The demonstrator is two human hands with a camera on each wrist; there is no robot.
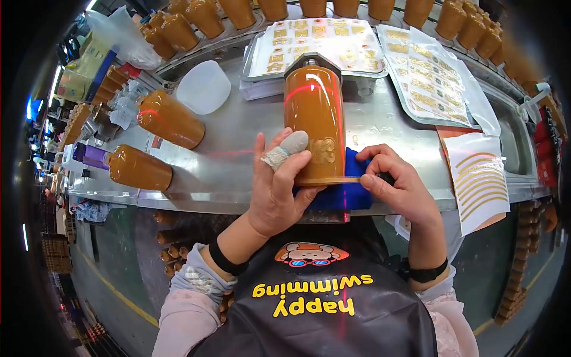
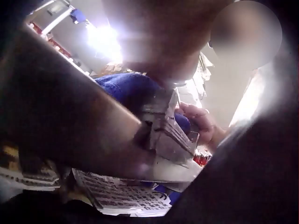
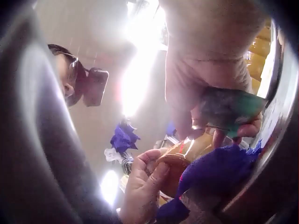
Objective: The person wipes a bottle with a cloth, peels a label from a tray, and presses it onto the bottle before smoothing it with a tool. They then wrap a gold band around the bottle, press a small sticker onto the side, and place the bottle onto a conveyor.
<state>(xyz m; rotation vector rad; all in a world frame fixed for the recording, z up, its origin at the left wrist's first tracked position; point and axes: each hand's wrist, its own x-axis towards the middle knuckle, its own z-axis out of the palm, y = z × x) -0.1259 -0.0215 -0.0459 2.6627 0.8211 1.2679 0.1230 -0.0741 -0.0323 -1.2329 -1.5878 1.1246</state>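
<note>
A glossy brown bottle [image 1: 313, 113] lies with its neck away from me and its base toward me, a raised gold emblem [image 1: 325, 151] on its side. My left hand [image 1: 276, 184] holds the bottle near its base, with the thumb by the bottom edge. A white wrap covers one finger. Between the thumb and index finger of my right hand [image 1: 398, 181] is the end of a thin gold strip [image 1: 351, 179], which runs along the bottle's base edge. A dark green flat piece [image 3: 231, 109] sits in the right palm. Blue cloth [image 1: 357, 193] lies under the bottle.
Two brown bottles [image 1: 171, 119] [image 1: 140, 168] lie at the left beside a white plastic bowl [image 1: 204, 87]. Sticker sheets lie on trays [image 1: 321, 47] [image 1: 425, 74] at the back. A sheet of curved gold strips [image 1: 480, 181] is at the right. More bottles [image 1: 238, 12] line the far edge.
</note>
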